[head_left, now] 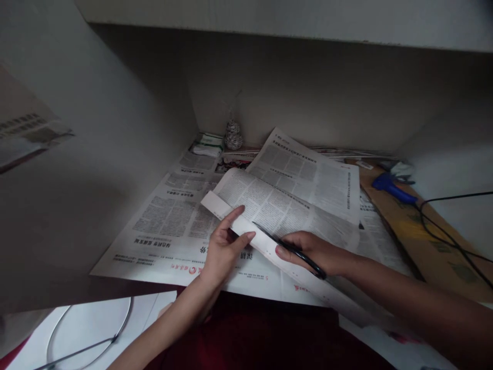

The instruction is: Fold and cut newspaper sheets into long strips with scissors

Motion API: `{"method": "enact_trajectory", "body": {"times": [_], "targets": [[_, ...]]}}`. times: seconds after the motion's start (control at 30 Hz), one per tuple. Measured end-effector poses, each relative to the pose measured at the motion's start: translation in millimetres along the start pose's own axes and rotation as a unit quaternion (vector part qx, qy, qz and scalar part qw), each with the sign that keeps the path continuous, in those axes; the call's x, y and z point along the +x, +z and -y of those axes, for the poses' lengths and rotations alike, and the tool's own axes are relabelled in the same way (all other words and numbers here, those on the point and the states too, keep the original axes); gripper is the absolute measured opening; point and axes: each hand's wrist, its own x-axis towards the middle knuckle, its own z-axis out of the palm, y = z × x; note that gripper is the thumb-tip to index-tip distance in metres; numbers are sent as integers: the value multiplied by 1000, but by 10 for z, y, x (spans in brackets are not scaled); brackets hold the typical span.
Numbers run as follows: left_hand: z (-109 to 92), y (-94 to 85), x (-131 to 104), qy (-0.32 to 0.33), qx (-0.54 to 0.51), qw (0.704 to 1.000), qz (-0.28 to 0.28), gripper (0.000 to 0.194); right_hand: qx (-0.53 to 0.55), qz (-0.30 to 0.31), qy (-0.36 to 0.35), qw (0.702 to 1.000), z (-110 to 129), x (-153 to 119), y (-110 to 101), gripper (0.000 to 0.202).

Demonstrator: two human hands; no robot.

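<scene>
The newspaper sheet (265,203) at frame centre looks light, limp and easily torn, best held along its pale margin, where the left hand (225,246) pinches it; right of centre, the right hand (318,249) grasps scissors (300,253).

Chinese headlines (156,244), red "5" (266,278), underlying newspaper (164,218)

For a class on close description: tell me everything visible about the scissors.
The scissors have a black handle, apparently plastic, and dark, metallic blades. The right hand grips the handle. They slant across the held newspaper, at its pale strip, tips pointing towards the left hand; whether they are open is unclear.
</scene>
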Motion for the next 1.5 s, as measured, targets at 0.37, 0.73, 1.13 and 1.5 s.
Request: {"method": "enact_trajectory", "body": {"times": [0.37, 0.73, 1.13, 1.5], "targets": [[-25, 18, 12, -10, 1, 1000, -8, 65, 23, -24, -7, 999, -42, -11, 42, 45], [23, -5, 20, -12, -17, 999, -37, 58, 23, -28, 1, 999, -95, -17, 67, 44], [35, -13, 29, 8, -9, 1000, -14, 64, 6, 21, 17, 1000, -1, -11, -43, 46], [0, 1, 17, -7, 10, 1000, 0, 68, -10, 3, -13, 1000, 84, 198, 18, 54]]}}
